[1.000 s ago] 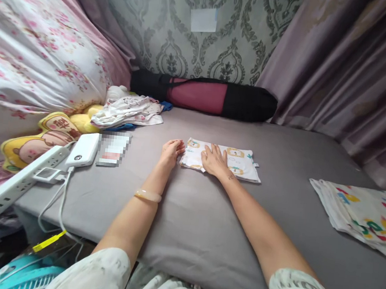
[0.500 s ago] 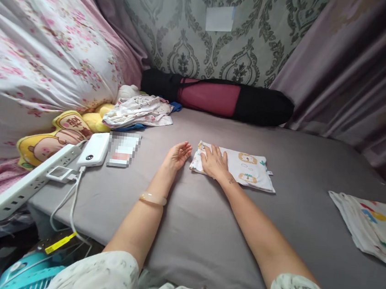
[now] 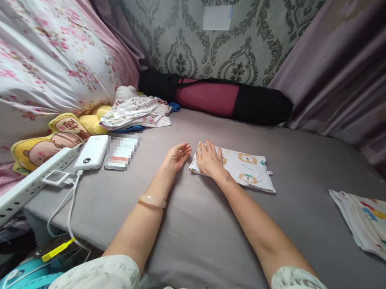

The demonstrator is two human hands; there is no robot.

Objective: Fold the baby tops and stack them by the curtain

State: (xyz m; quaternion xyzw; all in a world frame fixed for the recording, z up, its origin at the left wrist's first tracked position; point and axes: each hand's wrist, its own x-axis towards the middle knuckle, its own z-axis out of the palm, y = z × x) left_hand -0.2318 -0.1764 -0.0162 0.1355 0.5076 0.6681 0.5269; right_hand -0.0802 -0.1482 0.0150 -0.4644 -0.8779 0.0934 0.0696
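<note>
A folded white cloth with a lion print (image 3: 249, 169) lies flat on the grey sheet (image 3: 198, 223) in front of me. My right hand (image 3: 209, 160) rests palm down on its left part, fingers spread. Just left of the cloth, my left hand (image 3: 178, 156) lies on its side on the sheet, fingers slightly curled and apart, with nothing in it. A small gap separates it from the cloth's left edge.
Another folded printed cloth (image 3: 374, 223) lies at the far right. Rumpled clothes (image 3: 137, 113), a phone-like blurred item (image 3: 122, 152), a white power bank (image 3: 92, 151) and a power strip (image 3: 26, 189) are on the left. A long black and red bag (image 3: 208, 98) lies along the wall.
My right hand has slid slightly left over the folded cloth. My left hand has hardly moved. The view has shifted a little.
</note>
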